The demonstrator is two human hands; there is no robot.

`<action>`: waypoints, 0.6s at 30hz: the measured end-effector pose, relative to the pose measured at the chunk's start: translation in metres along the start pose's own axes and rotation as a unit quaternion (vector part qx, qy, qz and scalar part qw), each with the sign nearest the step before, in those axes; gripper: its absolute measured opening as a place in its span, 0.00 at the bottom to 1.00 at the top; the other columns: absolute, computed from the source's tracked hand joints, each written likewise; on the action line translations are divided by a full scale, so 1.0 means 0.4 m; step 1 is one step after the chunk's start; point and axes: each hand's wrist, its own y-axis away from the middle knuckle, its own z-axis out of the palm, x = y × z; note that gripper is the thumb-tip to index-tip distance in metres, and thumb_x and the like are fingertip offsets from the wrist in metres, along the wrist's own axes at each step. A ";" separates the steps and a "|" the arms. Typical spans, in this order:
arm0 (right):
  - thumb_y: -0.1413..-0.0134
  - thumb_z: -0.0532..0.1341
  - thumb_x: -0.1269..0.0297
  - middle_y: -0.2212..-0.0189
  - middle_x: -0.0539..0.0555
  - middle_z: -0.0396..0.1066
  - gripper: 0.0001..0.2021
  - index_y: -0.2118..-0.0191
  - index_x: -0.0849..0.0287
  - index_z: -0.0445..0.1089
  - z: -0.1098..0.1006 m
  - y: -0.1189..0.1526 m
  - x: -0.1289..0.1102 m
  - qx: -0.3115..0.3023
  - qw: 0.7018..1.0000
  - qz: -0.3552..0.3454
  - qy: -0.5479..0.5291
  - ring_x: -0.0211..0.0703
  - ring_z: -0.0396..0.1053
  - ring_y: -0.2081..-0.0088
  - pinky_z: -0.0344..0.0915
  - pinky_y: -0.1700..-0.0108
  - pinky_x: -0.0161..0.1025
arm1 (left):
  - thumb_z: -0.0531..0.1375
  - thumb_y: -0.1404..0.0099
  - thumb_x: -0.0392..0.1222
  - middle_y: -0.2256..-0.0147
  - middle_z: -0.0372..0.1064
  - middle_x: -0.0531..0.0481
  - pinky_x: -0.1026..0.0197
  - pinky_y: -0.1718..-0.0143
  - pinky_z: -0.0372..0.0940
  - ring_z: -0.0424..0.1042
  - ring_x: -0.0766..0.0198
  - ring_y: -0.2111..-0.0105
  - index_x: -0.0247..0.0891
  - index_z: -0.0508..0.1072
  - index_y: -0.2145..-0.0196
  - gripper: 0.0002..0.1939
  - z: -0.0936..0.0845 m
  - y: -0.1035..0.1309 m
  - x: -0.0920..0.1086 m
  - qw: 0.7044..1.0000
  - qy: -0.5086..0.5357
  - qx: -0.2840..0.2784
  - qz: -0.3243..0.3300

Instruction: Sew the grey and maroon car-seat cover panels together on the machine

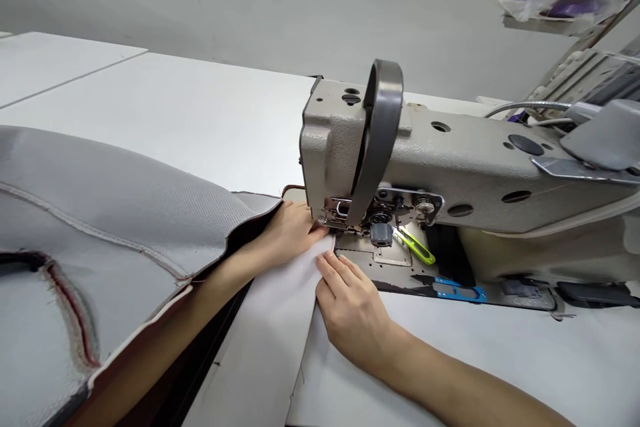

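At the sewing machine, my left hand and right hand press flat on the white fabric strip left of its presser area, right fingers close together, left fingertips partly hidden beneath the machine's head, their spacing unclear.

Sewing workshop, evidenced by industrial sewing machine, long white worktables, stitched grey material, thread snips beside the needle area
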 end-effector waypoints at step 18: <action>0.37 0.54 0.69 0.54 0.66 0.73 0.13 0.53 0.67 0.71 -0.081 0.053 -0.168 -0.110 0.975 -0.156 -0.112 0.57 0.70 0.51 0.57 0.39 0.56 | 0.48 0.38 0.30 0.56 0.67 0.46 0.56 0.63 0.64 0.72 0.56 0.63 0.40 0.66 0.47 0.23 -0.081 0.159 0.171 0.963 -0.130 -0.220 -0.087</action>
